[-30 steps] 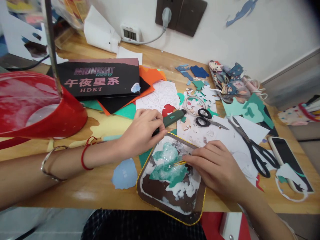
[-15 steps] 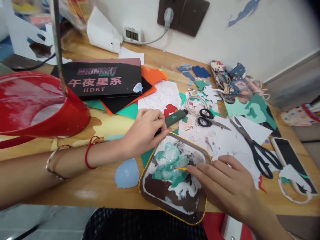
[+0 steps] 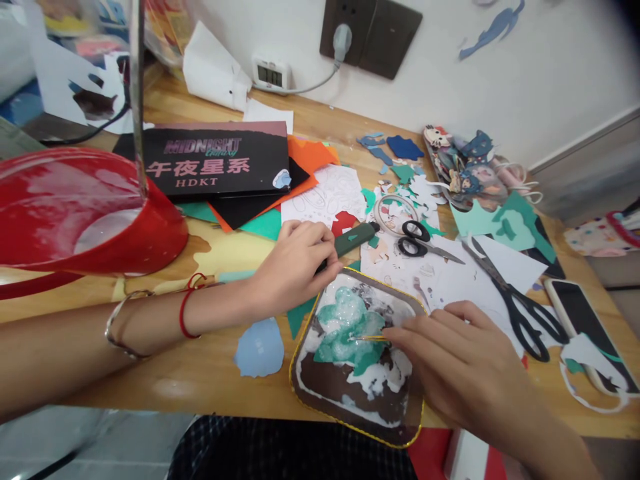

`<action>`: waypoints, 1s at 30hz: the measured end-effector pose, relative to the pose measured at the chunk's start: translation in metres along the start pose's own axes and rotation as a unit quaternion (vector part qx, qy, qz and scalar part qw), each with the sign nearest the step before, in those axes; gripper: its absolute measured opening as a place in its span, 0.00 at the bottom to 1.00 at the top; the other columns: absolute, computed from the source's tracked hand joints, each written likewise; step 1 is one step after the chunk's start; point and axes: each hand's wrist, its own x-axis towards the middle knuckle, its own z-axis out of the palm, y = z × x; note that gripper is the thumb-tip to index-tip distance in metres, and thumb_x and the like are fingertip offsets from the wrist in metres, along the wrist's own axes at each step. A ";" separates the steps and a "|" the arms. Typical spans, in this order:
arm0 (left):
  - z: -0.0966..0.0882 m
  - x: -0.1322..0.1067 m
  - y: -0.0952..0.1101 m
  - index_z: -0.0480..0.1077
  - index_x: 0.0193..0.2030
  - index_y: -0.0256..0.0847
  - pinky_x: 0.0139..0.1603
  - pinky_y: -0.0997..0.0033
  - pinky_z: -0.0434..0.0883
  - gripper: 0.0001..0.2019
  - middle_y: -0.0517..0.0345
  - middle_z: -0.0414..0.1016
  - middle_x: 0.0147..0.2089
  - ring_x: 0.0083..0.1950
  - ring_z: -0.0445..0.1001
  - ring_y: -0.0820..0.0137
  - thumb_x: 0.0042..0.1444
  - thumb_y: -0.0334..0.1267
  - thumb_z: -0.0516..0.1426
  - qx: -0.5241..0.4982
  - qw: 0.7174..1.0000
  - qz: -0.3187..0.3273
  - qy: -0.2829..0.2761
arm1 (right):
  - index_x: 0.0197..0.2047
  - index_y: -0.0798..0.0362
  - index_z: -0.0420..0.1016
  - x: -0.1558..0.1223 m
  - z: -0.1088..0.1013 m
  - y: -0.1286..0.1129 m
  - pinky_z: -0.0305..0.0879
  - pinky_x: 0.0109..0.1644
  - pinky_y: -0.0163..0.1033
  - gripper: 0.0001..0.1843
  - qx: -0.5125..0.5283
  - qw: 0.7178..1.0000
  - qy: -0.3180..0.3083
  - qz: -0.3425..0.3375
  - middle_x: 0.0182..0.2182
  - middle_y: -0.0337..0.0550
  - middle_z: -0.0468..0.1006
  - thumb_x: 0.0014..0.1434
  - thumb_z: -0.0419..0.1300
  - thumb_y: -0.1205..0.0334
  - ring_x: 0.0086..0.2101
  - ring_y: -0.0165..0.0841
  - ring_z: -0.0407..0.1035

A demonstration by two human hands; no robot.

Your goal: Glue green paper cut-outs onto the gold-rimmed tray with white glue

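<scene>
At the near edge of the cluttered wooden bench (image 3: 210,377) lies a square brown paper tray with a gold rim (image 3: 350,407), its floor smeared with white glue. On the tray rests a teal paper cut-out with lobed edges (image 3: 345,333), wet and glossy with glue. The right hand (image 3: 463,370) comes in from the near right corner, its fingers pinched shut on a thin yellow stick (image 3: 367,339) whose tip touches the cut-out's right side; what kind of tool the stick is cannot be told. The left hand (image 3: 295,267) rests on the bench just beyond the tray's far left corner, curled closed around a dark green pen-shaped tool (image 3: 353,240) that points toward the far right. A red cord and a metal bangle circle the left wrist.

Just left of the tray lies a pale blue paper scrap (image 3: 260,347). Beyond the tray, toward the middle of the bench, small black-handled scissors (image 3: 417,240) lie on white paper offcuts, and large black scissors (image 3: 520,300) lie nearer the right edge, beside a dark phone (image 3: 585,320). A black box with pink lettering (image 3: 215,160) sits on orange and black sheets toward the far left, next to a red lamp shade (image 3: 85,213) at the left edge. A small white digital clock (image 3: 270,73) stands at the far edge against the wall.
</scene>
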 end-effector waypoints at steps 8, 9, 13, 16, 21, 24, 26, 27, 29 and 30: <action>-0.002 0.001 0.000 0.65 0.30 0.38 0.49 0.61 0.55 0.10 0.56 0.66 0.38 0.43 0.64 0.68 0.60 0.38 0.51 0.000 1.000 -0.007 -0.006 | 0.43 0.51 0.69 -0.031 -0.018 0.023 0.57 0.37 0.39 0.08 0.031 0.984 -0.032 0.170 0.33 0.40 0.75 0.64 0.51 0.61 0.31 0.32 0.67; -0.002 0.001 0.000 0.66 0.30 0.38 0.49 0.61 0.55 0.09 0.56 0.66 0.38 0.44 0.64 0.68 0.60 0.38 0.51 0.001 1.000 -0.008 -0.007 | 0.43 0.50 0.69 -0.033 -0.017 0.025 0.58 0.36 0.39 0.09 0.038 0.981 -0.050 0.181 0.33 0.39 0.75 0.64 0.51 0.60 0.31 0.32 0.67; -0.002 0.000 0.001 0.66 0.30 0.39 0.49 0.61 0.55 0.10 0.56 0.66 0.38 0.43 0.64 0.68 0.61 0.38 0.51 -0.002 1.000 -0.007 -0.004 | 0.42 0.49 0.69 -0.035 -0.008 0.028 0.60 0.37 0.40 0.10 0.088 0.968 -0.088 0.218 0.35 0.39 0.76 0.65 0.49 0.57 0.31 0.32 0.69; -0.002 0.001 0.002 0.66 0.29 0.38 0.48 0.61 0.55 0.11 0.56 0.66 0.37 0.42 0.64 0.68 0.61 0.38 0.51 -0.005 1.000 -0.010 -0.002 | 0.41 0.48 0.70 -0.033 -0.005 0.029 0.61 0.35 0.40 0.11 0.114 0.961 -0.083 0.239 0.34 0.39 0.76 0.65 0.49 0.55 0.32 0.33 0.69; -0.002 0.002 0.002 0.66 0.29 0.37 0.48 0.61 0.55 0.11 0.55 0.66 0.38 0.42 0.64 0.69 0.61 0.38 0.51 0.001 1.000 -0.004 0.003 | 0.40 0.49 0.71 -0.028 -0.004 0.027 0.63 0.34 0.40 0.13 0.126 0.954 -0.085 0.259 0.34 0.39 0.77 0.65 0.48 0.54 0.32 0.34 0.70; -0.002 0.001 0.002 0.66 0.29 0.37 0.48 0.61 0.55 0.11 0.55 0.66 0.37 0.43 0.64 0.68 0.61 0.37 0.50 0.008 1.000 0.003 0.003 | 0.39 0.49 0.72 -0.023 -0.003 0.024 0.63 0.33 0.39 0.12 0.140 0.955 -0.077 0.248 0.33 0.40 0.78 0.65 0.49 0.56 0.32 0.33 0.70; -0.002 0.001 0.002 0.66 0.29 0.37 0.48 0.61 0.55 0.11 0.55 0.66 0.37 0.43 0.64 0.68 0.61 0.37 0.50 0.012 1.000 0.006 0.002 | 0.39 0.50 0.72 -0.018 0.000 0.022 0.63 0.33 0.37 0.11 0.161 0.955 -0.071 0.240 0.33 0.40 0.78 0.65 0.50 0.58 0.32 0.32 0.70; -0.002 0.000 0.002 0.66 0.29 0.37 0.48 0.61 0.55 0.11 0.55 0.66 0.37 0.43 0.64 0.68 0.61 0.37 0.50 0.014 1.000 0.008 0.002 | 0.39 0.50 0.72 -0.016 0.001 0.021 0.62 0.32 0.37 0.10 0.172 0.953 -0.070 0.238 0.33 0.40 0.77 0.65 0.50 0.58 0.31 0.31 0.70; -0.002 0.000 0.002 0.66 0.29 0.37 0.48 0.61 0.55 0.11 0.55 0.66 0.37 0.43 0.64 0.68 0.61 0.37 0.50 0.014 1.000 0.008 0.001 | 0.37 0.49 0.72 -0.013 0.002 0.020 0.61 0.31 0.36 0.10 0.189 0.951 -0.064 0.236 0.33 0.39 0.77 0.64 0.50 0.59 0.31 0.31 0.69; -0.002 -0.001 0.002 0.66 0.29 0.38 0.48 0.61 0.55 0.11 0.55 0.66 0.37 0.43 0.64 0.68 0.61 0.37 0.50 0.014 1.000 0.008 0.000 | 0.37 0.49 0.72 -0.012 0.002 0.020 0.60 0.31 0.36 0.10 0.193 0.951 -0.059 0.236 0.33 0.38 0.77 0.64 0.51 0.59 0.31 0.30 0.68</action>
